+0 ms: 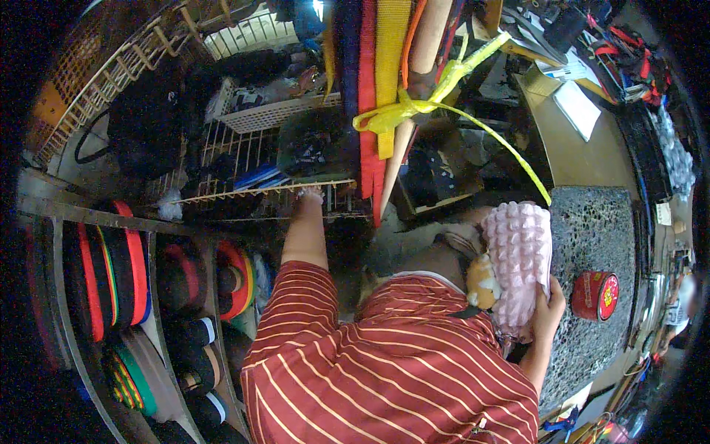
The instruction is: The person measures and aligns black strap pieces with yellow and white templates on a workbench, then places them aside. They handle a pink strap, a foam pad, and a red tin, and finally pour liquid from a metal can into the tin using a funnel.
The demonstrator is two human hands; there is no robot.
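My right hand (546, 314) is closed on the edge of a pink, puffy, bubble-textured fabric pouch (518, 259), held close to my body on the right. An orange and white fluffy piece (484, 283) lies against the pouch's left side. My left arm reaches forward to a wire rack (274, 189). Around my left hand (310, 197) the rack's front edge and shadow hide the fingers, so what it touches cannot be made out.
A speckled dark slab (592, 214) bears a round red tin (596, 296). Red and yellow straps (393, 66) hang ahead, with a knotted yellow ribbon (414, 107). Shelves at left hold rolls of coloured webbing (133, 274). A white basket (274, 115) stands on the rack.
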